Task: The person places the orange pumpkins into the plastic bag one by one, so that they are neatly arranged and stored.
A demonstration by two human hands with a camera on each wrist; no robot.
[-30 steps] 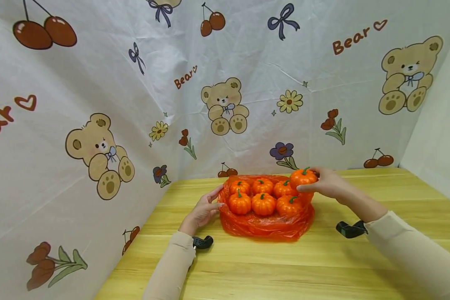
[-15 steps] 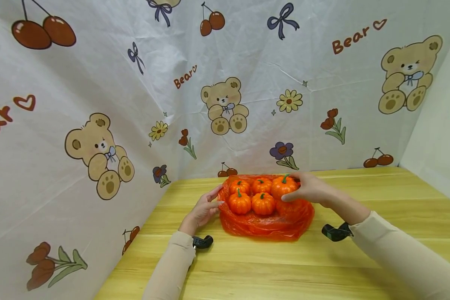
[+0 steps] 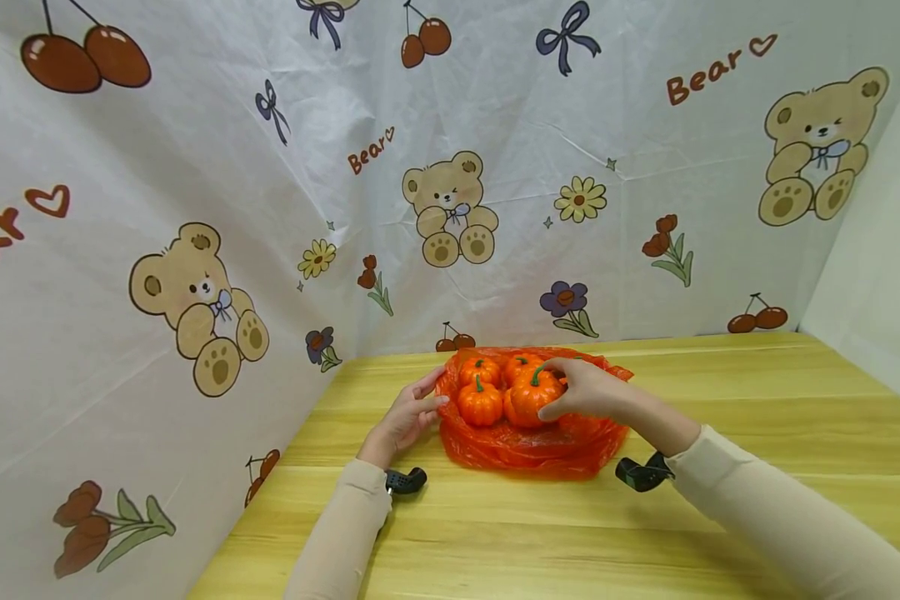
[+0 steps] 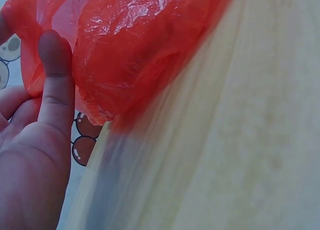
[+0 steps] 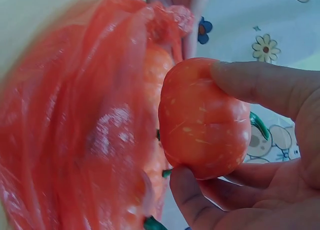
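An open red plastic bag [image 3: 525, 462] sits on the table with several small orange toy pumpkins [image 3: 480, 404] with green stems inside. My left hand [image 3: 403, 423] holds the bag's left rim, the thumb on the near side and fingers behind the film, as the left wrist view shows. Between the thumb and fingers of my right hand [image 3: 600, 393] is another pumpkin [image 5: 205, 125], stem pointing up in the head view. It overlaps the front-row pumpkins and hides part of them. The right hand covers the bag's right half.
The wooden table [image 3: 510, 542] ends at a white cloth backdrop [image 3: 495, 108] printed with bears, flowers and cherries. A pale wall [image 3: 885, 250] stands at the right. Each wrist carries a black camera mount [image 3: 645, 472].
My right hand has moved left with the pumpkin, from the bag's right side to above its middle. My left hand stays at the left rim.
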